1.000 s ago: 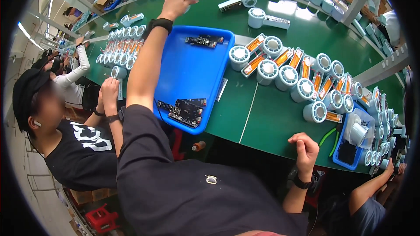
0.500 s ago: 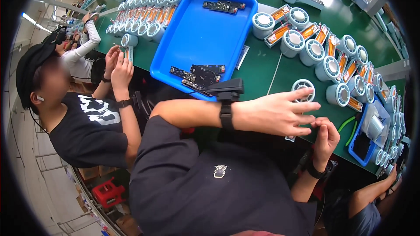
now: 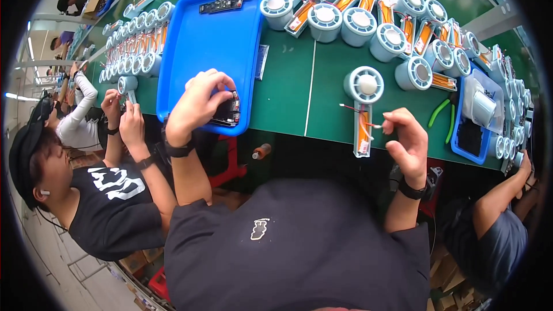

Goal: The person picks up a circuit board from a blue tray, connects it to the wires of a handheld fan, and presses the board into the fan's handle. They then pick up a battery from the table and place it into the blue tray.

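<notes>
My left hand (image 3: 199, 103) reaches into the near end of a blue tray (image 3: 210, 40), its thumb and curled fingers closed at the edge of a black circuit board (image 3: 226, 110). The hand partly hides the boards there. A light-blue handheld fan (image 3: 365, 85) lies on the green table, its round head away from me. Its open handle (image 3: 362, 132) points toward me, showing an orange-wrapped part and loose thin wires with white connector ends. Beside this handle is my right hand (image 3: 408, 144), thumb and bent fingers apart, close to a wire end but holding nothing visible.
More circuit boards (image 3: 226, 3) lie at the tray's far end. Several light-blue fans (image 3: 358, 26) with open handles stand across the back right. Green-handled pliers (image 3: 440, 112) lie beside a small blue bin (image 3: 473, 144). Co-workers (image 3: 109, 190) sit at left and right.
My left hand has moved left from above the fan to the boards in the tray. My right hand has opened and come away from the wires. The view has shifted right.
</notes>
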A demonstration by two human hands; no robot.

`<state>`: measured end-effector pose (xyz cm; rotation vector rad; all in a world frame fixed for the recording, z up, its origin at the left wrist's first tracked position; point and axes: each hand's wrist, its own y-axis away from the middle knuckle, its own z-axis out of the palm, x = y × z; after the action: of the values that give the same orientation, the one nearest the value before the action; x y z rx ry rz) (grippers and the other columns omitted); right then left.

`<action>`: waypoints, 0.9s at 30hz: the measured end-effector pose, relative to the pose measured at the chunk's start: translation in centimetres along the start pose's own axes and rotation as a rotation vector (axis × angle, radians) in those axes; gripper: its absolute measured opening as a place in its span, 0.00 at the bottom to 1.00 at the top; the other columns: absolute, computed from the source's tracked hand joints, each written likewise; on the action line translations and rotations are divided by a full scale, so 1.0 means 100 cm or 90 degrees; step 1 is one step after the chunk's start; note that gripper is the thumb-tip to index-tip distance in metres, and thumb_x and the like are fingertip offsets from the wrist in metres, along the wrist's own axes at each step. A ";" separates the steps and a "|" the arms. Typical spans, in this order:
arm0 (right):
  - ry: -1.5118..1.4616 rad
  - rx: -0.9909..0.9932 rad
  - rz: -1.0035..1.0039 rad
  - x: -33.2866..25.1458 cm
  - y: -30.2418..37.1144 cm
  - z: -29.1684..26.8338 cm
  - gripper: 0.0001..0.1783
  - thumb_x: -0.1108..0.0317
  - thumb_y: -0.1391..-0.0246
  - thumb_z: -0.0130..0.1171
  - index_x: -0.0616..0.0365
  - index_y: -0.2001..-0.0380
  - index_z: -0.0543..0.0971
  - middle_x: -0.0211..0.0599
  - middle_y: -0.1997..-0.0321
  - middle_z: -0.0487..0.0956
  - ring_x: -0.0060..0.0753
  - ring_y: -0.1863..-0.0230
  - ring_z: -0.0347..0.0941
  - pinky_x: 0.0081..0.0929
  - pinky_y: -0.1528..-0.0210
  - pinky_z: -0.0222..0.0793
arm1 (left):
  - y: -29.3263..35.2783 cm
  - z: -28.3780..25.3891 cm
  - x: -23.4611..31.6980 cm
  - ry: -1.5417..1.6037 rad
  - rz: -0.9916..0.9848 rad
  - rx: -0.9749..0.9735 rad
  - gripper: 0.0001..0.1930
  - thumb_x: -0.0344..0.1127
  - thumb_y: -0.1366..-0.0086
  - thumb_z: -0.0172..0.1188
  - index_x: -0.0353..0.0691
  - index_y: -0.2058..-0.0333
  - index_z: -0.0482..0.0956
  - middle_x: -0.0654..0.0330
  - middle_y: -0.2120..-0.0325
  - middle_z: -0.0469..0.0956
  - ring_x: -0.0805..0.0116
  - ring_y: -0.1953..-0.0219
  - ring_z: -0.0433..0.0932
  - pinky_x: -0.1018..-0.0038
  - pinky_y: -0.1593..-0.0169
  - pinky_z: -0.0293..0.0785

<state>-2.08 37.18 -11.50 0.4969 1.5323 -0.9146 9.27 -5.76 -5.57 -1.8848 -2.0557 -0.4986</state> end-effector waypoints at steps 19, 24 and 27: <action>0.573 0.097 0.028 -0.028 -0.022 0.022 0.04 0.80 0.42 0.67 0.66 0.64 0.81 0.39 0.69 0.81 0.27 0.71 0.77 0.22 0.69 0.70 | 0.004 0.067 0.154 0.503 0.030 0.145 0.09 0.20 0.28 0.54 0.35 0.51 0.72 0.54 0.66 0.85 0.62 0.74 0.86 0.72 0.70 0.81; 0.573 0.188 -0.199 -0.012 -0.043 0.044 0.06 0.81 0.41 0.65 0.66 0.61 0.82 0.40 0.67 0.81 0.32 0.67 0.81 0.22 0.65 0.73 | -0.011 0.109 0.172 0.556 0.024 0.134 0.14 0.22 0.23 0.48 0.34 0.42 0.73 0.55 0.61 0.84 0.74 0.68 0.81 0.77 0.64 0.79; 0.532 0.212 -0.263 -0.009 -0.041 0.056 0.08 0.83 0.41 0.64 0.66 0.59 0.82 0.40 0.64 0.82 0.31 0.65 0.82 0.22 0.64 0.74 | -0.015 0.118 0.167 0.590 0.070 0.105 0.17 0.23 0.22 0.48 0.35 0.38 0.72 0.56 0.58 0.82 0.74 0.63 0.81 0.77 0.60 0.78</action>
<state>-1.47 30.52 -9.38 0.8958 2.3038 -1.3952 6.36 14.35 -8.69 -1.2797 -1.3167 -0.9192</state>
